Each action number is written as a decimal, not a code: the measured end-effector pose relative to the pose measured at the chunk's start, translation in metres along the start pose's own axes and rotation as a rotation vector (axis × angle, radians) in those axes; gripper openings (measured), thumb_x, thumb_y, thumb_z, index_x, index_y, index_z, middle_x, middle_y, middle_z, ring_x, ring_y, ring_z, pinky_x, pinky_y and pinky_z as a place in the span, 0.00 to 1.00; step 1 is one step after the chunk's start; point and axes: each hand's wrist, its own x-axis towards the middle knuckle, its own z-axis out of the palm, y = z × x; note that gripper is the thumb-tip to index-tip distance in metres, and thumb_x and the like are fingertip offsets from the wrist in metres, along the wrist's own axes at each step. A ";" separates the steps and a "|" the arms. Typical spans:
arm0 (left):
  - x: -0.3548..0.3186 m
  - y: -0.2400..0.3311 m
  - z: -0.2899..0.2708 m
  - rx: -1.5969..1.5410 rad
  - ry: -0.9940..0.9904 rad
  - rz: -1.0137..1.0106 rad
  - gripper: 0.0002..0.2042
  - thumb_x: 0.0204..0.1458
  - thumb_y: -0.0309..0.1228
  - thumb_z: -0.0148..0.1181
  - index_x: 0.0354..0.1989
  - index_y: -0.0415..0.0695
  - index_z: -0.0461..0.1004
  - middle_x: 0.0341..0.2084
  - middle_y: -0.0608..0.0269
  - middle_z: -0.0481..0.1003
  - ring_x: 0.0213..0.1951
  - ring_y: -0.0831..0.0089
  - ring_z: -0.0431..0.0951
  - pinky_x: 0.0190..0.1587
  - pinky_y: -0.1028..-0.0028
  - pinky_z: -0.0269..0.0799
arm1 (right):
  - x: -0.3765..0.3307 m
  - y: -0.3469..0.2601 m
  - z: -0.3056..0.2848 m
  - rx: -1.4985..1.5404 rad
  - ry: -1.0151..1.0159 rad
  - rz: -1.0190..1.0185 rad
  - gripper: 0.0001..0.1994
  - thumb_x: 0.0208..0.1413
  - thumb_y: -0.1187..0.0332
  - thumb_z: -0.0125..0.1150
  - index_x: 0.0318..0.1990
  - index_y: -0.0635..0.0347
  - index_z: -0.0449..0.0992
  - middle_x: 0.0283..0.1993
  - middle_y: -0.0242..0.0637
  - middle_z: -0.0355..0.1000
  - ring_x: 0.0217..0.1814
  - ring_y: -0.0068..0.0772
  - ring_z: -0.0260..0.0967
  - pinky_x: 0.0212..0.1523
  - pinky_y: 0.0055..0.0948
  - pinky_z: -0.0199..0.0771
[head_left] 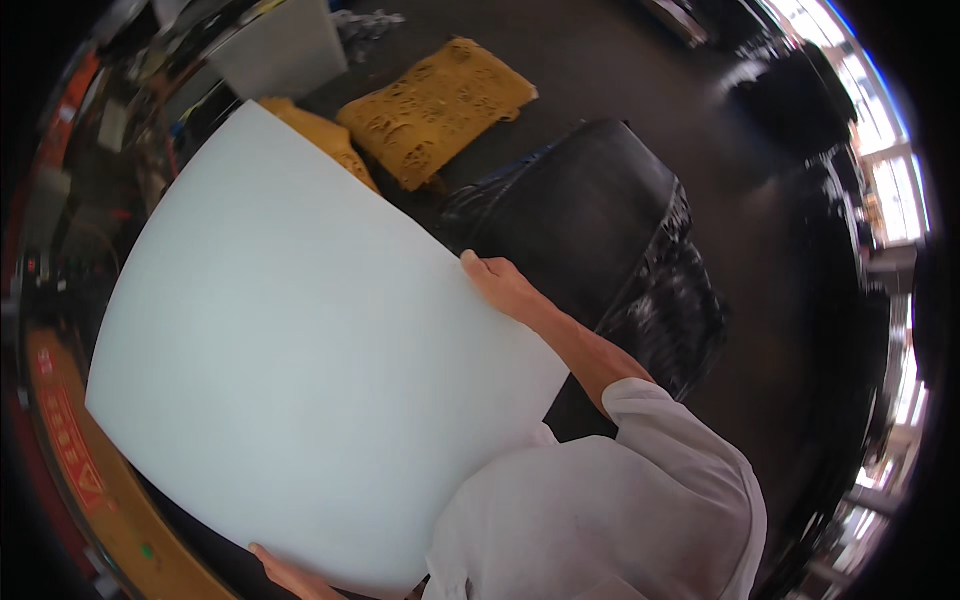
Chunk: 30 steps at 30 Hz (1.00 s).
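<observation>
A large white sheet (300,330) spreads across the left and middle of the view, close to my body. Its far right edge is held by my right hand (495,284), with the thumb near the top face and the other fingers mostly hidden underneath. At the near left edge, my left hand (287,574) grips the sheet; only part of that hand shows, its remaining fingers out of sight. The sheet bows slightly between both hands and hides whatever lies beneath it.
Beyond the sheet, a yellow slab (440,108) full of holes lies on the dark floor (600,60). Right of it sits a stack covered in black plastic (580,200). A whitish bin (280,60) stands far left. An orange machine panel (100,480) borders the left side.
</observation>
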 end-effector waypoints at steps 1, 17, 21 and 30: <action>0.008 0.012 0.018 0.003 -0.111 0.047 0.44 0.69 0.62 0.49 0.73 0.27 0.63 0.71 0.41 0.67 0.68 0.50 0.71 0.69 0.55 0.66 | -0.015 0.021 -0.021 0.032 0.075 0.080 0.37 0.73 0.38 0.46 0.47 0.72 0.83 0.42 0.50 0.83 0.49 0.39 0.78 0.53 0.40 0.75; -0.117 0.098 0.561 0.645 -1.264 0.652 0.35 0.64 0.51 0.62 0.64 0.28 0.71 0.60 0.38 0.76 0.60 0.50 0.77 0.63 0.57 0.70 | -0.171 0.334 -0.284 0.334 1.054 0.292 0.39 0.73 0.33 0.46 0.41 0.68 0.84 0.29 0.29 0.75 0.30 0.22 0.65 0.32 0.33 0.66; -0.126 0.030 0.580 0.937 -1.180 0.976 0.49 0.63 0.57 0.60 0.78 0.28 0.48 0.74 0.30 0.58 0.72 0.37 0.64 0.72 0.53 0.63 | -0.173 0.447 -0.343 -0.158 1.001 0.702 0.32 0.72 0.42 0.52 0.39 0.69 0.84 0.29 0.42 0.77 0.31 0.34 0.77 0.36 0.40 0.76; 0.039 -0.142 0.316 1.231 -0.895 0.368 0.23 0.63 0.49 0.55 0.38 0.38 0.84 0.37 0.40 0.83 0.45 0.41 0.84 0.52 0.49 0.78 | -0.084 0.417 -0.176 0.563 0.025 0.787 0.08 0.68 0.61 0.61 0.42 0.54 0.79 0.29 0.32 0.71 0.26 0.30 0.72 0.22 0.28 0.68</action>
